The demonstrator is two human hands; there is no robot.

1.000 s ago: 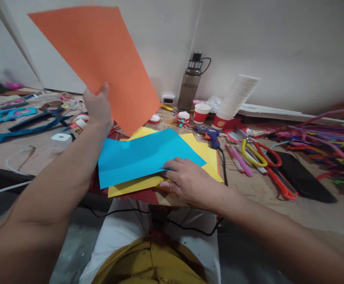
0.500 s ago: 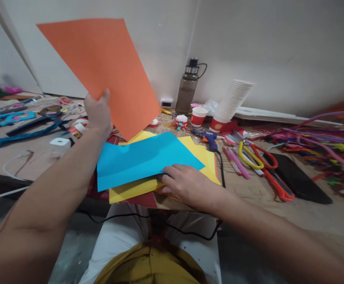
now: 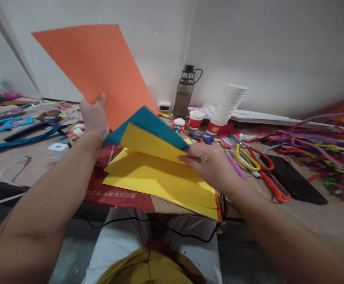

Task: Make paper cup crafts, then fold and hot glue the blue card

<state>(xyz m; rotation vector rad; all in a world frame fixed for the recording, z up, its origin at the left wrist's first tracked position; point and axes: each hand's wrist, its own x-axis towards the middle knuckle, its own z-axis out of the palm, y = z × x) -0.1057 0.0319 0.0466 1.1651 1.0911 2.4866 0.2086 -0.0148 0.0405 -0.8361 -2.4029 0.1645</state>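
Note:
My left hand (image 3: 93, 116) is closed on the lower edge of an orange paper sheet (image 3: 96, 71), holding it upright in the air on the left. My right hand (image 3: 211, 163) pinches the right edge of a blue sheet (image 3: 148, 120) together with a yellow sheet (image 3: 151, 142) under it, both lifted and tilted up off the pile. More yellow sheets (image 3: 160, 181) lie flat on the table below, with an orange edge showing at their lower right corner.
The pile lies on brown-and-red paper (image 3: 115, 195) at the table's front edge. Behind are a dark water bottle (image 3: 184, 91), a stack of paper cups (image 3: 228, 104), a blue glue gun (image 3: 200, 136), yellow and red scissors (image 3: 249, 156), an orange box cutter (image 3: 274, 185), a black phone (image 3: 296, 179), pipe cleaners (image 3: 322, 146).
My right hand, earlier flat on the paper pile, has gripped the blue and a yellow sheet and raised their right edge. The orange sheet in my left hand stays held up.

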